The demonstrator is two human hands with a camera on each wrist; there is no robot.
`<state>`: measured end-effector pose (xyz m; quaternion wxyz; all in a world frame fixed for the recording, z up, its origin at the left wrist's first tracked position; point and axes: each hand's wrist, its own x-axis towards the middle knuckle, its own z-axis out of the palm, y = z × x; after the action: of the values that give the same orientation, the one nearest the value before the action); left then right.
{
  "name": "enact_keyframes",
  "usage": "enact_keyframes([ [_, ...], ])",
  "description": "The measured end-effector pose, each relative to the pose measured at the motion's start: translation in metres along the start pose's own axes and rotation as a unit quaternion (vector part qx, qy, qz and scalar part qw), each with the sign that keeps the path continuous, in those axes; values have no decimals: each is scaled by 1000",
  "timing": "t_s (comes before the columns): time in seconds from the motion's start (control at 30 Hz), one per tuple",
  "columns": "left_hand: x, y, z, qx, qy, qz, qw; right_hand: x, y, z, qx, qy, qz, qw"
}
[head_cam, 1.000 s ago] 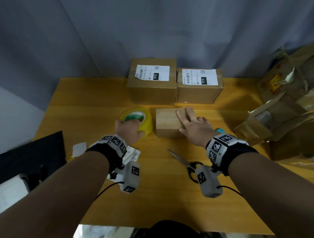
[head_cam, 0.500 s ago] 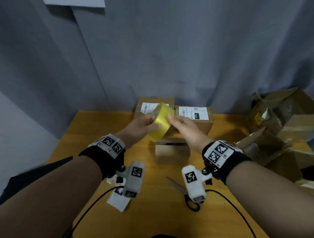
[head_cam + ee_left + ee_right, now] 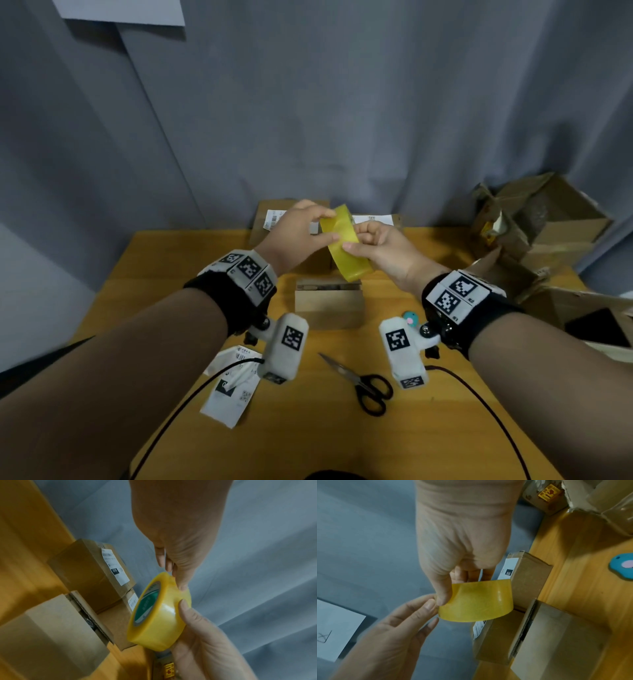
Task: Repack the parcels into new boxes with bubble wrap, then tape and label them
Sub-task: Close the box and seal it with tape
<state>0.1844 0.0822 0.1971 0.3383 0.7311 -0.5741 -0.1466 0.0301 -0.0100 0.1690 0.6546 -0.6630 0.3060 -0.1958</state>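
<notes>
Since a second ago the tape roll point(image 3: 344, 245) is up off the counter point(image 3: 164, 274), both grips pinching it over the untaped box point(image 3: 329, 303). Taping step; next, find the loose end.

You wear a black band point(image 3: 236, 301) on your left wrist and another point(image 3: 479, 318) on your right, each wrapped with white panels printed with black square codes. A white camera block point(image 3: 286, 346) hangs under each wrist on a dark bracket, trailing a black cable point(image 3: 191, 401).
</notes>
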Motion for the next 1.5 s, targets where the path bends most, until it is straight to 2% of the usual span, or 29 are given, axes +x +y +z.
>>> enact_keyframes([
  [0.1,0,5,4,-46,8,-30,998,-3,3,-2,-34,-3,-4,999],
  [0.23,3,11,6,-81,-26,-106,991,-6,1,-3,-67,-14,-2,998],
  [0.33,7,9,4,-129,-64,-178,973,-6,-1,-3,-91,-22,6,996],
  [0.4,8,10,4,-129,-83,-201,968,-5,-3,-2,-110,-26,8,994],
  [0.5,9,14,2,-33,-94,-175,980,-4,-7,0,-128,-19,10,992],
  [0.6,8,18,1,23,-72,-137,988,0,-7,0,-167,5,10,986],
  [0.7,5,17,5,-24,-62,-122,990,3,-4,-1,-207,30,9,978],
  [0.83,1,10,7,-128,-49,-180,974,0,-2,2,-212,33,1,977],
  [0.97,-2,3,6,-218,-57,-231,946,0,-2,3,-206,32,1,978],
  [1.1,0,4,5,-202,-90,-222,950,1,-7,1,-188,23,22,982],
  [1.2,3,4,8,-168,-63,-215,960,1,-11,1,-157,18,44,986],
  [1.33,6,0,7,-118,-16,-207,971,-3,-14,-2,-130,24,27,991],
  [1.4,5,-5,5,-136,-11,-206,969,-1,-13,-4,-165,22,23,986],
  [1.5,-1,-9,5,-153,-26,-210,965,3,-12,-5,-297,29,6,954],
])
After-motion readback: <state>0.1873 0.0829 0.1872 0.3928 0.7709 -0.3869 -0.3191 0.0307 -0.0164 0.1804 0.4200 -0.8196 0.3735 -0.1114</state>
